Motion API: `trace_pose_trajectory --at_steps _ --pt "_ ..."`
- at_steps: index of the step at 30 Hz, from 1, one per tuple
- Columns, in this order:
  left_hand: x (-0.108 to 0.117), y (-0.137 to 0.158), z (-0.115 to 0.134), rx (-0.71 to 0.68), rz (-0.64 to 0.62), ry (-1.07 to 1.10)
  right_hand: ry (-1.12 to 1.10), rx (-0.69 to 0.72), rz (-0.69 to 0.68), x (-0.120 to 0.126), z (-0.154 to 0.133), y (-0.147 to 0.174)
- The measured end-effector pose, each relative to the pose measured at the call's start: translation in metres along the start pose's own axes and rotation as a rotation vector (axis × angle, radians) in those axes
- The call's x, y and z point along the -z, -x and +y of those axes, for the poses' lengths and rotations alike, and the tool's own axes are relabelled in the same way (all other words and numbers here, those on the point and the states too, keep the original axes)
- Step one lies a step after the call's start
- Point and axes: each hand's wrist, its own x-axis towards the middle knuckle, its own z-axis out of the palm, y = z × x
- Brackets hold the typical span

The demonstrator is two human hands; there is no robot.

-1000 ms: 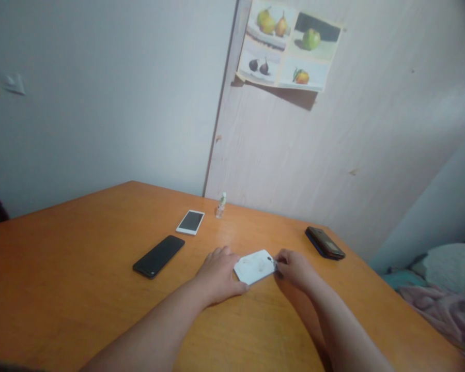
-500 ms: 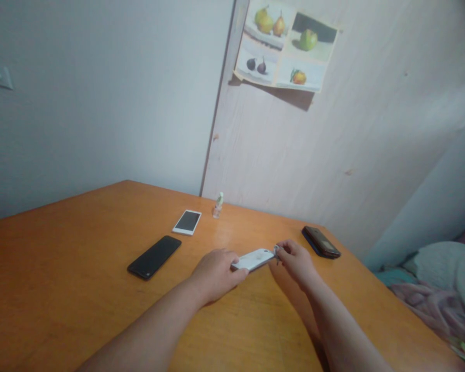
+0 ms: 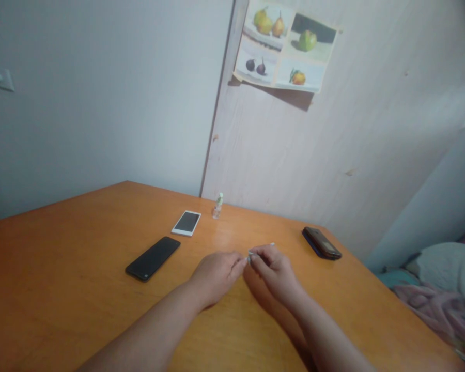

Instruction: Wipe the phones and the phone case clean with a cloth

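My left hand [image 3: 219, 274] is closed, thumb and fingers pinched together at its right end. My right hand [image 3: 273, 266] meets it fingertip to fingertip above the table, also closed. A small white piece [image 3: 250, 256] shows between the fingertips, too small to name. Another pale spot appears above the right hand's index finger. The white phone held earlier cannot be made out; it may be hidden by the hands. A black phone [image 3: 153, 258] lies left of my left hand. Beyond it rests a white-framed phone [image 3: 186, 223], dark screen up.
A small clear bottle [image 3: 217, 206] stands upright near the back edge of the wooden table [image 3: 81, 268]. A brown wallet-like item [image 3: 321, 243] lies at the right edge. Bedding [image 3: 445, 279] is beyond that edge. A fruit poster [image 3: 287, 46] hangs on the wall.
My right hand has moved left to meet my left hand. The white phone that my left hand held by its end no longer shows. The things on the table stay put.
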Motion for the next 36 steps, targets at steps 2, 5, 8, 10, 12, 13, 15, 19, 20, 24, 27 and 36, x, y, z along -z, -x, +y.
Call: trace_pose_trajectory --at_steps 2,5,8,10,12,13,15,19,20,24,27,36 --pt "0.001 0.0 0.0 -0.011 0.002 -0.002 0.007 0.041 -0.013 -0.002 -0.001 0.0" --pt "0.004 0.0 0.001 -0.008 -0.022 -0.001 -0.026 -0.068 0.043 0.01 0.018 -0.009" --pt "0.005 0.0 0.001 -0.009 -0.04 0.002 -0.09 -0.224 0.174 0.023 0.04 -0.02" --pt "0.005 -0.001 0.0 -0.015 -0.036 0.013 -0.124 -0.233 0.197 0.022 0.043 -0.021" --pt "0.003 -0.001 -0.001 -0.024 -0.023 0.047 -0.134 -0.165 0.158 0.012 0.033 -0.015" --pt "0.002 -0.001 -0.002 -0.029 -0.016 0.069 -0.136 -0.119 0.125 0.005 0.025 -0.011" --pt "0.001 -0.001 -0.004 -0.028 0.0 0.114 -0.142 -0.03 0.057 -0.009 0.008 -0.002" --pt "0.001 -0.001 -0.005 -0.027 0.003 0.171 -0.158 0.025 -0.011 -0.012 -0.004 0.0" --pt "0.001 -0.001 -0.005 -0.032 -0.001 0.179 -0.162 -0.009 0.014 -0.007 0.0 -0.004" --pt "0.003 -0.001 -0.004 -0.035 -0.01 0.175 -0.182 -0.204 0.198 0.017 0.032 -0.022" --pt "0.001 -0.002 -0.004 -0.044 0.006 0.184 -0.171 -0.218 0.253 0.015 0.038 -0.022" --pt "-0.003 -0.004 -0.009 0.003 0.029 0.144 -0.315 -0.027 0.045 -0.023 -0.006 0.0"
